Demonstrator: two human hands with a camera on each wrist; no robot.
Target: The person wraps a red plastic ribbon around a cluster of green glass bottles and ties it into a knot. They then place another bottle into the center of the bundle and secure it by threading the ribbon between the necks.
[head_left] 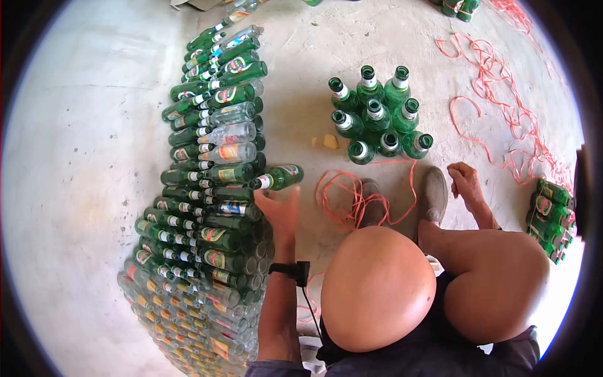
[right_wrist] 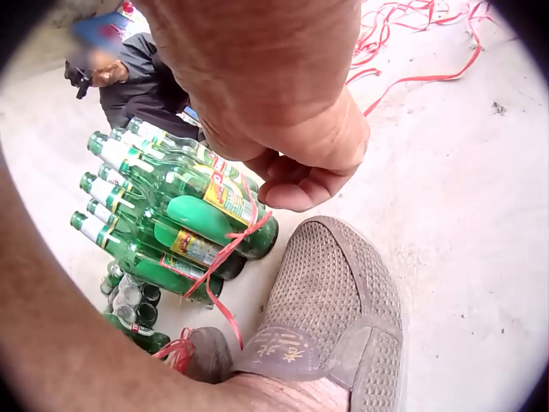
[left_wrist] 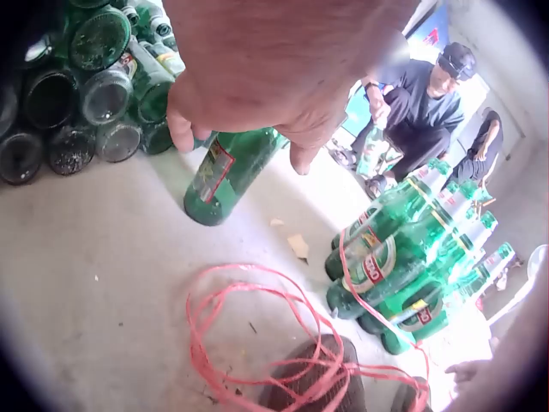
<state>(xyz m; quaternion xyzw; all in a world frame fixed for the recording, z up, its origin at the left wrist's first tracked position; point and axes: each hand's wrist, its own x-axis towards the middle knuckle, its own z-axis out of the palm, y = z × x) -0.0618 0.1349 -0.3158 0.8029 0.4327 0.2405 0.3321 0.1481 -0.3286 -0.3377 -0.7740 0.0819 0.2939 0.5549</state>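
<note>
Green bottle [head_left: 279, 177] lies almost flat just left of the middle of the head view, at the right edge of a long stack of bottles [head_left: 207, 188]. Its neck points left toward the stack and its base points right. The glass is dark green. It has a pale band round the neck and a body label edged in red. The left wrist view shows the round base tilted down close to the concrete floor [head_left: 81, 125].

The left hand [head_left: 279, 210] reaches up to the bottle from below. It is blurred in the head view. From the wrist, the thumb [left_wrist: 180, 129] sits on one side of the bottle and a fingertip on the other, spread round its upper part and holding it. A black strap [head_left: 289, 270] circles that wrist.

The stack runs from the upper left down to the lower left of the head view, with green and clear bottles laid on their sides in rows.

The right hand [head_left: 465, 182] hangs right of centre, just above a grey shoe [head_left: 434, 195]. Its fingers [right_wrist: 300, 184] are curled in toward the palm, with nothing seen in them.

A bundle of upright bottles [head_left: 377, 119] tied with red string stands above centre. Loops of red string [head_left: 352, 198] lie on the floor between the two hands, and more bottles [head_left: 553, 213] lie at the right edge.
</note>
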